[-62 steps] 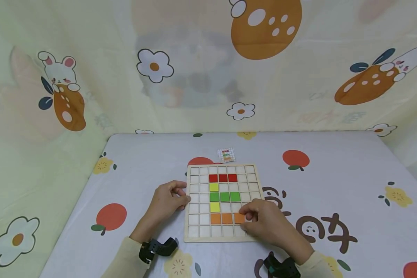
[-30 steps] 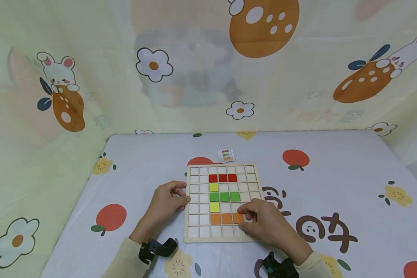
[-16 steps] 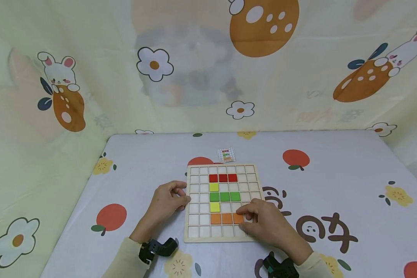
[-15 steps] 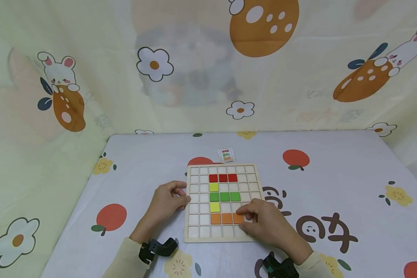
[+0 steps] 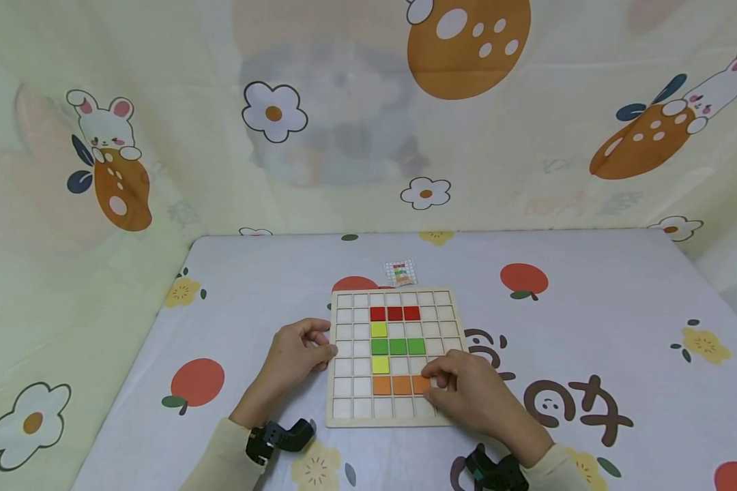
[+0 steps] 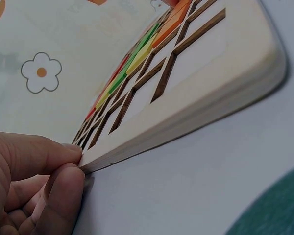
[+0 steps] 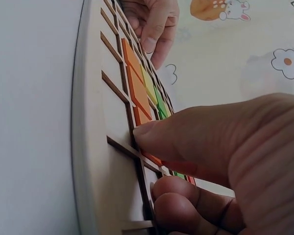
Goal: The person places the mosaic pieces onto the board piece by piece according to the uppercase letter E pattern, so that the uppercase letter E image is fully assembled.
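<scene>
A wooden grid board (image 5: pixel 393 423) lies flat on the table. Red tiles (image 5: pixel 395 314), yellow tiles (image 5: pixel 378 330), green tiles (image 5: pixel 398 347) and orange tiles (image 5: pixel 392 386) fill some of its squares. At the board's left edge, my left hand (image 5: pixel 295 348) holds the rim between thumb and finger; the left wrist view shows both tips at the rim. My right hand (image 5: pixel 467 385) pinches the rightmost orange tile (image 5: pixel 420 385) by its sides, and that tile lines up with its row. In the right wrist view the thumb (image 7: pixel 161 134) covers part of this tile (image 7: pixel 142 118).
Behind the board lies a small card (image 5: pixel 400 273) printted with a coloured grid pattern. A patterned cloth (image 5: pixel 602 307) covers the table, and a printed curtain (image 5: pixel 344 157) hangs at the back and sides.
Over the first second, my right hand and the rightmost orange tile shifted slightly left, towards the other orange tiles. Since then both hands have stayed almost still.
</scene>
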`<state>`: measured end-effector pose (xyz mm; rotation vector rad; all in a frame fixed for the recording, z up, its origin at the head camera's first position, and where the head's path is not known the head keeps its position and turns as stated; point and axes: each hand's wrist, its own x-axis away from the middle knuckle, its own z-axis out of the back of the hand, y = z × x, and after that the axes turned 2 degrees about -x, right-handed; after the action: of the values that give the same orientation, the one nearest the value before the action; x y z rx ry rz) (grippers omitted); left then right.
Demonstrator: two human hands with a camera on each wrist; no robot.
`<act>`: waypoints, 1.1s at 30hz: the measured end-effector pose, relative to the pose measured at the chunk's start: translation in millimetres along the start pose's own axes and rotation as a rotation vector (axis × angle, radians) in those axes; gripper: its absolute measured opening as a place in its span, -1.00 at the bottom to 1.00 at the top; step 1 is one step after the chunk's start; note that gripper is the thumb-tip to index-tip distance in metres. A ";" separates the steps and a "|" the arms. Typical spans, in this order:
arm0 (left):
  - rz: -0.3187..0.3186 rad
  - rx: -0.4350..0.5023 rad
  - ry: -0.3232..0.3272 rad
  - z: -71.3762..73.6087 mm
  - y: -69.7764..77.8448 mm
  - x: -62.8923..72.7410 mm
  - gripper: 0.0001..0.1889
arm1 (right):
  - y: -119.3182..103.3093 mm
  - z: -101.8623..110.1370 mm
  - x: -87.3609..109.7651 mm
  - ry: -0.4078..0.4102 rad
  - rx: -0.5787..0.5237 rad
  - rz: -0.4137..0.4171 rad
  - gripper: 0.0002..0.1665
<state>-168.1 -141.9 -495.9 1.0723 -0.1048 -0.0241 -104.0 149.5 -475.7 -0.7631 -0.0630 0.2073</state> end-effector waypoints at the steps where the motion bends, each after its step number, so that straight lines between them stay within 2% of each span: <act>1: -0.001 -0.001 -0.001 0.0 -0.1 -0.1 -0.59 | -0.1 0.0 0.1 0.001 0.000 -0.002 -0.77; 17: 0.013 -0.006 -0.010 -2.5 0.6 -2.4 -0.59 | 6.9 9.5 3.2 -0.021 -0.042 0.029 -0.80; 22: 0.025 0.020 -0.031 0.1 1.0 -4.1 -0.61 | 13.7 22.1 -1.4 0.004 0.014 0.031 -0.73; 24: 0.000 0.005 -0.034 1.6 1.9 -4.6 -0.62 | 16.1 30.2 -5.5 0.019 0.072 0.045 -0.65; 26: -0.042 -0.050 -0.019 3.8 4.1 -4.9 -0.62 | 17.8 39.5 -11.0 0.039 0.139 0.057 -0.53; 30: -0.167 -0.246 0.053 10.7 15.3 -8.9 -0.59 | 19.3 61.2 -24.7 0.063 0.270 0.025 -0.22; 33: -0.267 -0.375 0.094 17.2 27.1 -15.4 -0.51 | 20.7 77.6 -36.8 0.084 0.350 0.001 -0.08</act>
<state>-185.9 -142.9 -465.1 0.7049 0.1250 -0.2263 -153.6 209.1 -433.3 -0.4220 0.0530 0.1804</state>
